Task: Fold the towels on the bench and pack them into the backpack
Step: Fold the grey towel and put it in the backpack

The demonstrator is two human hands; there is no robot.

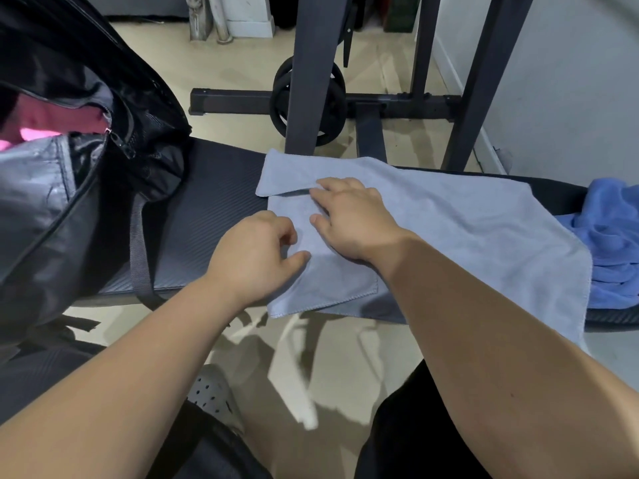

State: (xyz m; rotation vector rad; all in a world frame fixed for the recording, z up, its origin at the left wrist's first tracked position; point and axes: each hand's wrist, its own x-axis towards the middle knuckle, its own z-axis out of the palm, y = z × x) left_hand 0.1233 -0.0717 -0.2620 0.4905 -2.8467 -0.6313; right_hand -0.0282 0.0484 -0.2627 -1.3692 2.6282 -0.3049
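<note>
A light grey-blue towel (460, 229) lies spread across the black padded bench (207, 219), its left end folded over onto itself. My right hand (349, 219) rests flat on that folded flap, fingers spread. My left hand (256, 257) sits at the flap's left edge with fingers curled, thumb and fingertips pinching the cloth. A darker blue towel (612, 243) lies crumpled at the bench's right end. The black backpack (69, 167) stands open on the left end of the bench, with pink fabric (52, 122) showing inside.
Dark metal uprights (311, 70) of a weight rack stand just behind the bench, with a black weight plate (304, 98) on the beige floor. A white wall runs along the right. My knees and a grey perforated shoe (214, 395) are below the bench's front edge.
</note>
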